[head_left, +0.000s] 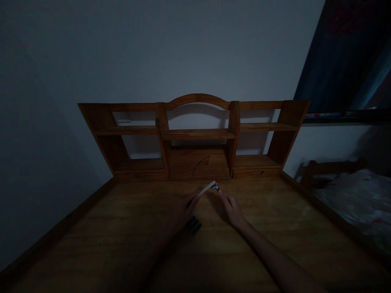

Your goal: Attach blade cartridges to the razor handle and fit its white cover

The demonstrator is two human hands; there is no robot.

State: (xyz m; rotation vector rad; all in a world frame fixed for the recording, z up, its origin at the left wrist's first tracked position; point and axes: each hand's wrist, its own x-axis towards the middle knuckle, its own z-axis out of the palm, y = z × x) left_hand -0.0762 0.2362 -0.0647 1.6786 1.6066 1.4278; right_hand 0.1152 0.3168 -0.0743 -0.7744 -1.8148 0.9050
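Observation:
My left hand (188,204) is closed on a thin white strip-like thing (206,188), perhaps a sheaf of paper seen edge-on. It slants up to the right above the desk. At its far end, my right hand (231,206) pinches a small dark and silver clip (215,186), which looks like a binder clip. The clip touches or nearly touches the white edge; I cannot tell which. Beneath my left hand, several small black clips (194,224) lie side by side on the wooden desk (244,260). Dim light hides the finer detail.
Along the desk's back stands a wooden shelf unit (198,134) with open compartments and low drawers. A raised wooden edge (317,203) borders the right side. Beyond it lies a pale plastic-like covering (360,199). A dark curtain (330,61) hangs at upper right.

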